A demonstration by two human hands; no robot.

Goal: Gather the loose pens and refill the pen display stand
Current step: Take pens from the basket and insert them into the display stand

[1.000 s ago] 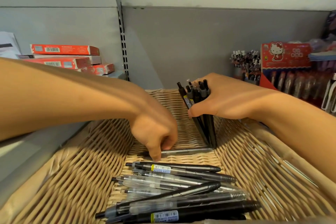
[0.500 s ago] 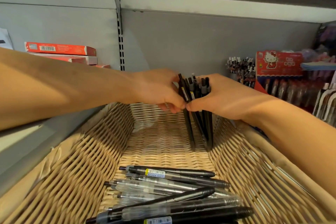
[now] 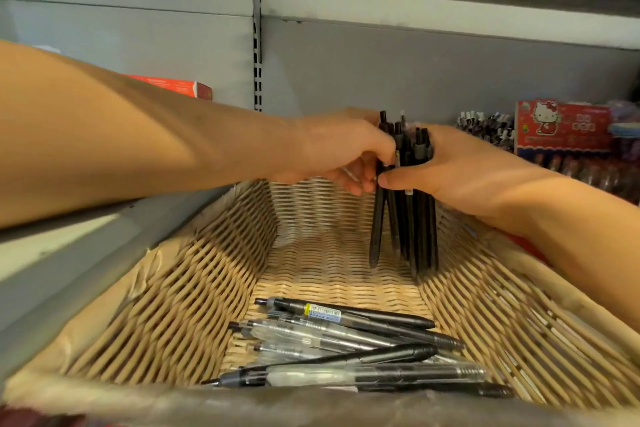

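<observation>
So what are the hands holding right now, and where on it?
Both hands grip one upright bundle of black pens near its upper part: right hand wraps it, left hand pinches its left side.

We record one grey metal shelf (image 3: pixel 86 253), carrying: a woven wicker basket (image 3: pixel 194 295) at centre; red flat boxes (image 3: pixel 180 87) behind on the left; a red cartoon-cat display carton (image 3: pixel 561 125) on the right, with a cluster of clipped pens (image 3: pixel 485 123) just beside it. We cannot tell what lies further right.
</observation>
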